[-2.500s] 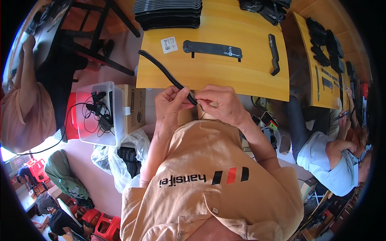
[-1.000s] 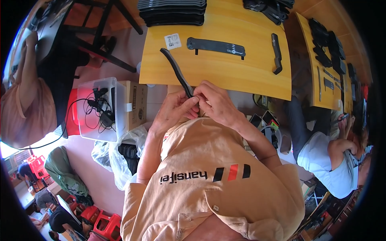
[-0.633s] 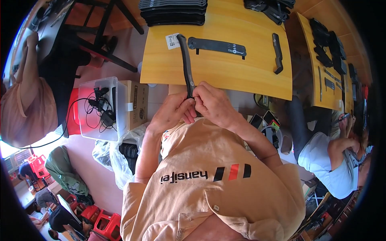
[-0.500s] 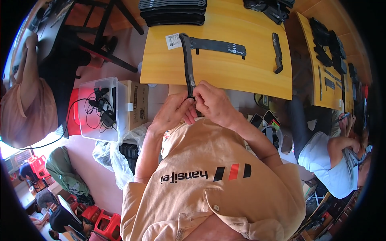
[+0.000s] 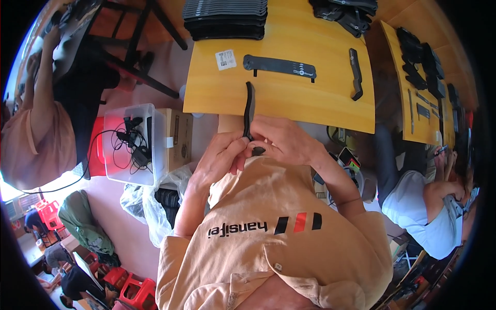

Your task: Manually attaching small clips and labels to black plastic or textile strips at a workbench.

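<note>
A dark strap [image 5: 249,107] stands up between my hands at the table's near edge, its free end reaching up over the wood. My left hand [image 5: 221,154] pinches its lower part, fingers curled. On the other side my right hand [image 5: 283,139] grips the strap, and a dark end [image 5: 258,151] pokes out beneath its fingers. The portion inside the fingers is hidden. Beyond, a flat grey-black strap [image 5: 279,66] lies crosswise on the yellow table [image 5: 305,103]. A white printed label [image 5: 226,59] rests left of it, and a narrow dark strap [image 5: 355,75] lies to the right.
Black straps are stacked [image 5: 225,23] at the far left of the table, with a looser pile [image 5: 345,15] at the far right. A clear bin of cables [image 5: 129,155] and a cardboard box [image 5: 178,137] stand to the left. People sit on both sides.
Both hands have drawn slightly nearer my body with the strap. Its far end has left the label and now reaches less far over the table.
</note>
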The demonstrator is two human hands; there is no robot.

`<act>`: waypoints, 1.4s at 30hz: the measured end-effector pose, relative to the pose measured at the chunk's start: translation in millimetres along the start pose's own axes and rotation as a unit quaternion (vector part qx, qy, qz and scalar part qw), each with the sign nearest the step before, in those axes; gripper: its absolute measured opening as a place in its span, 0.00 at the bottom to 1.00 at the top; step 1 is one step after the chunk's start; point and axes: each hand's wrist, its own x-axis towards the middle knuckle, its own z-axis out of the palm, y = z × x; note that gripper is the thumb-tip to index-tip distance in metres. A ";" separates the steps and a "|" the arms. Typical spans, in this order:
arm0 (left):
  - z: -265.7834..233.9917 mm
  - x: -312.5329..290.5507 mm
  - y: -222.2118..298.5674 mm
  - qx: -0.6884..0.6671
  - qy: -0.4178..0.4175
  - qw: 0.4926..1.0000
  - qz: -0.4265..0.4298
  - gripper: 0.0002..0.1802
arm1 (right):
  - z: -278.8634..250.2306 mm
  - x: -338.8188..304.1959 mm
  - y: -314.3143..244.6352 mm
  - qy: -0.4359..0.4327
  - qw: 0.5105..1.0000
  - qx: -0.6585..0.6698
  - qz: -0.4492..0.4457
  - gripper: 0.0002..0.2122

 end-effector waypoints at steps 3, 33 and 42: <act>0.2 -6.6 4.3 -0.015 -0.032 0.999 0.005 0.17 | -0.8 -0.1 -1.5 -0.006 0.998 0.004 -0.054 0.07; 16.2 -2.7 4.1 -0.076 0.042 0.995 0.057 0.21 | 19.3 -6.1 -6.1 0.089 0.950 0.275 0.121 0.11; 8.6 -12.2 -3.0 -0.098 -0.006 0.993 0.060 0.21 | 19.8 -14.0 -18.8 0.171 0.912 0.331 0.173 0.08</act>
